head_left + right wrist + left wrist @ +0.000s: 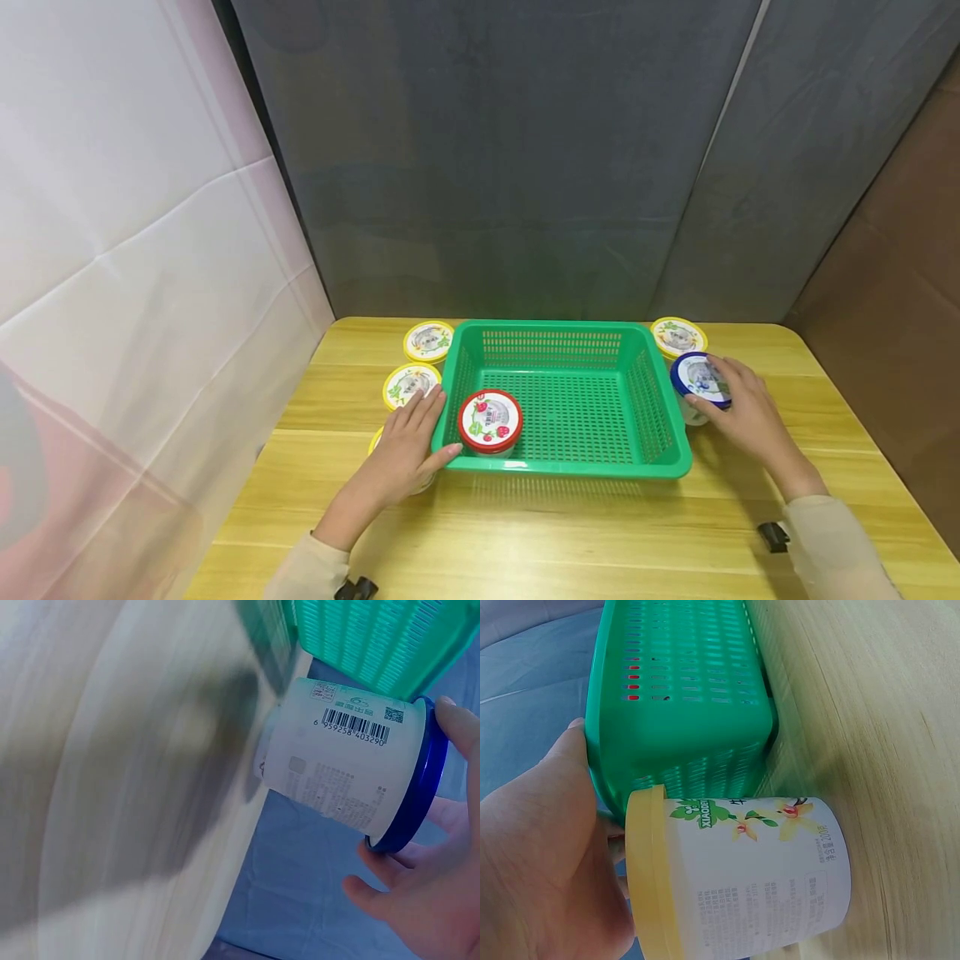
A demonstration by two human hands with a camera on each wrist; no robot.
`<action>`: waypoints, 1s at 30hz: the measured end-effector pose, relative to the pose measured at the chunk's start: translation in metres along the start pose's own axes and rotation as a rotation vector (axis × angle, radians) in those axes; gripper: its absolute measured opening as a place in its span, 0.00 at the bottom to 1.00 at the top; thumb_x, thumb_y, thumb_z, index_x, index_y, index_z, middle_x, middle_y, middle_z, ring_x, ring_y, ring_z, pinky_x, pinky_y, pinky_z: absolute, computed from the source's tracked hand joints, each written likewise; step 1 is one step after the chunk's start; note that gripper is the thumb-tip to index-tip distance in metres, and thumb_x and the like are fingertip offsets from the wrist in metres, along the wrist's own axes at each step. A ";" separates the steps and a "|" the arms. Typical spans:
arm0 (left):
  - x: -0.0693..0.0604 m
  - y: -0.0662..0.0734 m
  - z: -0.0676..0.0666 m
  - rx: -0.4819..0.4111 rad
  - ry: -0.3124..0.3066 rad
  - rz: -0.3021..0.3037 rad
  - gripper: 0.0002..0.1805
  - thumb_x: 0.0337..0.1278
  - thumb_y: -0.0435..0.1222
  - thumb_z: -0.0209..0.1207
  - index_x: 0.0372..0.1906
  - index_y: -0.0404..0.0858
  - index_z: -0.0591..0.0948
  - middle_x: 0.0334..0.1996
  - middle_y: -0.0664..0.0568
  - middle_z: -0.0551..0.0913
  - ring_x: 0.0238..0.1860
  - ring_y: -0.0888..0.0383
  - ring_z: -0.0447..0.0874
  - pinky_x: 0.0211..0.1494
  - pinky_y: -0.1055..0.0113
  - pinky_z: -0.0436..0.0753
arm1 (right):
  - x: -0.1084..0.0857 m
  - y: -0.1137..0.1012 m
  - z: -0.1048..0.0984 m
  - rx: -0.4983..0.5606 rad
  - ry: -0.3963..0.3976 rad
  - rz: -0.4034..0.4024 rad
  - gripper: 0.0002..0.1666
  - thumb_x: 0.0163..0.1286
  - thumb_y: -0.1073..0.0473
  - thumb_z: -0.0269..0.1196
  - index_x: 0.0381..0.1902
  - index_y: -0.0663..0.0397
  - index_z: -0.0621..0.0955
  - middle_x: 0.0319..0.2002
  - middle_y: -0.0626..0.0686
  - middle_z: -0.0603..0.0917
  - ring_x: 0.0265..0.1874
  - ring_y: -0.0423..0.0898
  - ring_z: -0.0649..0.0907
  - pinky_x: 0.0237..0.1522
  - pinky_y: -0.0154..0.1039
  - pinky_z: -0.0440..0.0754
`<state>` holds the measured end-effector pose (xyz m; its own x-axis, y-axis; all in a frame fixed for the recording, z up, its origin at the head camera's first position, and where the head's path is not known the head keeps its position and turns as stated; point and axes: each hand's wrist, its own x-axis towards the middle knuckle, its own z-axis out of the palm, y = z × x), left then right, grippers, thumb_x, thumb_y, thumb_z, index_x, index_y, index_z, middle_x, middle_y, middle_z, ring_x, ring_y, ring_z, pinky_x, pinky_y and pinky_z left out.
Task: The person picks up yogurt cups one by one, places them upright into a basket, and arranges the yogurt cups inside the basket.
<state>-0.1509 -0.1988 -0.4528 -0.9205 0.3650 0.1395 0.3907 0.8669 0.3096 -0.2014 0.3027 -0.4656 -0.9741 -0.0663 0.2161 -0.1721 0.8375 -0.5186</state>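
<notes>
Tub with a blue lid (699, 380): we pinch it by the top in our right grip (753, 421), just right of the green basket (585, 469). Our left grip (401, 452), fingers extended, rests at the basket's near-left corner.

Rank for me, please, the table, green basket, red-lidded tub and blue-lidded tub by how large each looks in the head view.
1. Table
2. Green basket
Unranked: red-lidded tub and blue-lidded tub, which look alike, each partly hidden.

Head: high before green basket (564, 469), facing forward-down | Left wrist: close, basket's left, forward | Right wrist: close, basket's right, forward | Shared: basket
</notes>
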 end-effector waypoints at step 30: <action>0.000 0.000 -0.001 0.000 -0.007 -0.005 0.45 0.67 0.57 0.53 0.78 0.36 0.55 0.80 0.44 0.53 0.80 0.38 0.48 0.75 0.34 0.56 | 0.008 -0.025 -0.042 0.038 0.050 -0.008 0.50 0.66 0.42 0.66 0.76 0.58 0.59 0.70 0.75 0.61 0.64 0.75 0.62 0.55 0.76 0.63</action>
<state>-0.1509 -0.1993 -0.4523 -0.9225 0.3630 0.1314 0.3861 0.8686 0.3106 -0.1990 0.3038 -0.4163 -0.9643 -0.0447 0.2609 -0.1860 0.8156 -0.5478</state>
